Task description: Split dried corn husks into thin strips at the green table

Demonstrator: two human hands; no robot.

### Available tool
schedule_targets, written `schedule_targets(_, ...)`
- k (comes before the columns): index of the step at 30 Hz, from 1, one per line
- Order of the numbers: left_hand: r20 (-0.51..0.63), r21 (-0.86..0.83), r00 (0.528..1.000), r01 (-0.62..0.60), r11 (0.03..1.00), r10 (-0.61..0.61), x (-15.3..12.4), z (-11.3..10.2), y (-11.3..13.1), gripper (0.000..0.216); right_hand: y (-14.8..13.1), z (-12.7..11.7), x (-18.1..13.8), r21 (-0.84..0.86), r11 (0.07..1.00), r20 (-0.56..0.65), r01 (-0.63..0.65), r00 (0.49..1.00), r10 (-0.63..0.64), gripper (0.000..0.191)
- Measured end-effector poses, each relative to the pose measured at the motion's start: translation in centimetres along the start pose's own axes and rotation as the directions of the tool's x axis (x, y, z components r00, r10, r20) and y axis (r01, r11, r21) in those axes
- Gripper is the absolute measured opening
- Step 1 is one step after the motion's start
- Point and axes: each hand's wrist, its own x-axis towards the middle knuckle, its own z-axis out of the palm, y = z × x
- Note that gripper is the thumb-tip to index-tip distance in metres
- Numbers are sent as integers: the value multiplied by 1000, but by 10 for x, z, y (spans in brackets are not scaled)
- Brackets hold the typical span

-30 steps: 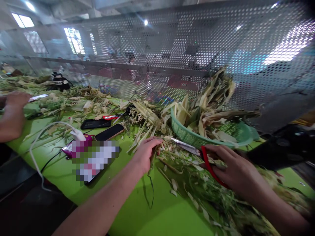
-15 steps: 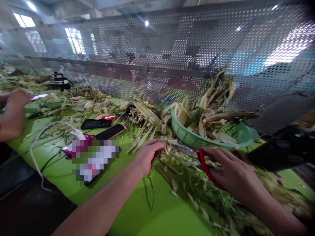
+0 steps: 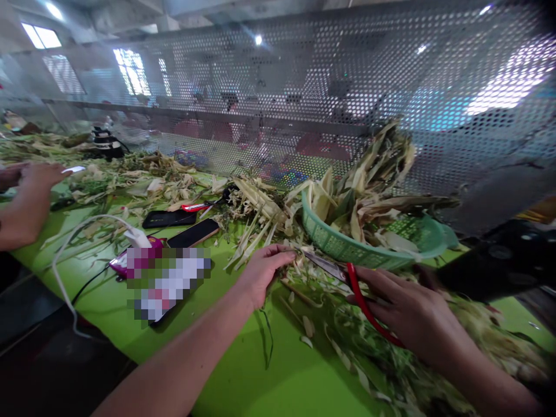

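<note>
My right hand (image 3: 406, 307) grips a pair of scissors (image 3: 328, 266) by its red handles, fingers through the loops. The metal blades point left, their tips close to the fingertips of my left hand (image 3: 267, 272). That hand is closed in a pinch above the table; what it pinches is too small to make out, though pale plant bits show by the fingertips. Below it, a thin dark green strand (image 3: 270, 341) curves down over the green tabletop (image 3: 260, 388). Cut scraps (image 3: 308, 327) and green leafy trimmings (image 3: 382, 347) lie under and beside the scissors.
Behind the scissors stands a green plastic basket (image 3: 343, 246) of dry corn husks (image 3: 360, 197). Phones (image 3: 193, 233), a purple power strip (image 3: 152, 252) and a white cable (image 3: 58, 278) lie left. A perforated metal screen (image 3: 278, 110) closes the back. Another person's hand (image 3: 39, 176) works far left.
The scissors and my right hand have shifted slightly, with the red handles a little further left. My left hand stays nearly in place. At far left, the other person's hand has moved right.
</note>
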Motion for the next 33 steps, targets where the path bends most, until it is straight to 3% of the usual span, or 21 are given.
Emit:
schedule_targets(4, -26, 45, 997, -72, 996, 74, 0, -1, 1, 16, -5, -5, 5, 32, 995, 37, -94, 995, 93, 30)
schedule_targets(8, -34, 219, 985, -158, 963, 169, 2, -3, 1, 19, -13, -11, 11, -55, 983, 103, -174, 979, 178, 42)
schedule_targets(13, -17, 408, 951, -274, 871, 307, 0, -2, 2, 21, -15, -11, 13, -137, 987, 38, -90, 995, 96, 34)
schedule_targets(16, 2, 463, 944, -293, 837, 330, -2, -2, 4, 22, -13, -11, 12, -186, 981, -2, -60, 998, 61, 30)
schedule_targets(33, 1, 450, 930, -328, 831, 367, 1, -2, 1, 24, -14, -8, 8, -198, 980, -62, -13, 998, 1, 28)
